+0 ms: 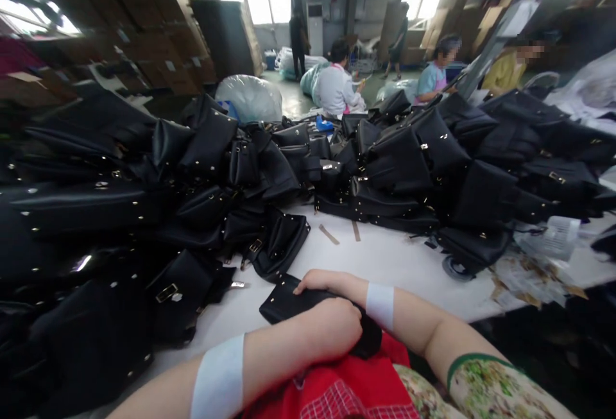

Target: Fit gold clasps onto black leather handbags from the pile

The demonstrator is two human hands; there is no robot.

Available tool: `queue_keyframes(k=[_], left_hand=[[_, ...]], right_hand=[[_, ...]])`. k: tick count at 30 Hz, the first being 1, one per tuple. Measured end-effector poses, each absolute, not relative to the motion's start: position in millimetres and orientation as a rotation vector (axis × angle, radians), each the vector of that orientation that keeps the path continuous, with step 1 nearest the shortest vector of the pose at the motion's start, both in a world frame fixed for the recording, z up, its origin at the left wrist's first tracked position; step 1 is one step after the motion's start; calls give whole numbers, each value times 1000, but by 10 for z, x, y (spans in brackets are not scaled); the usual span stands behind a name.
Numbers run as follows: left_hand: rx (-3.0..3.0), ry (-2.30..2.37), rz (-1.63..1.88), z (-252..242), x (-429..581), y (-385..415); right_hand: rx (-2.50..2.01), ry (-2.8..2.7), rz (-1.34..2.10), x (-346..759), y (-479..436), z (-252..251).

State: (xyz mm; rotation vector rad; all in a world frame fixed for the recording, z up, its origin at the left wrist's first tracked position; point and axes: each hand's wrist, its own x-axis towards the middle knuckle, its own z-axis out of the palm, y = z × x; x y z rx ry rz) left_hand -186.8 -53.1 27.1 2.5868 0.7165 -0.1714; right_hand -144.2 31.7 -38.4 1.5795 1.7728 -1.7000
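A black leather-look bag [289,301] with small gold studs lies at the near edge of the white table, against my red apron. My left hand [337,326] is curled in a fist over the bag's near side, its fingertips hidden. On the far side, my right hand [321,280] grips the bag's upper edge, the thumb pressed on the dark material. Just beyond sits another black bag [283,242] with a gold buckle. A black piece with a buckle [178,290] rests to the left.
Heaps of black bags [394,156] cover the table's far side and left. Two brown strips [329,234] lie on the white tabletop [375,255]. At right are a tape roll [457,268], a clear plastic basket [553,237] and scraps [524,278]. Several people sit or stand beyond.
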Motion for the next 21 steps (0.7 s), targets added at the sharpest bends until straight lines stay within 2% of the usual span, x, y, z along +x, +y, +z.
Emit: queue_keyframes(k=[4,14,21], left_hand=[[2636,722,-147,177,-1821,-544],[3018,369,-222,451,-1877,-657],[3047,494,-159,403,-1935,-729]], right_hand=[[1596,1767,-1706,-1438,292,-408],[1616,1811,-1692,-1442,310,-526],[1642,1851,-1674,-1449,333,-519]])
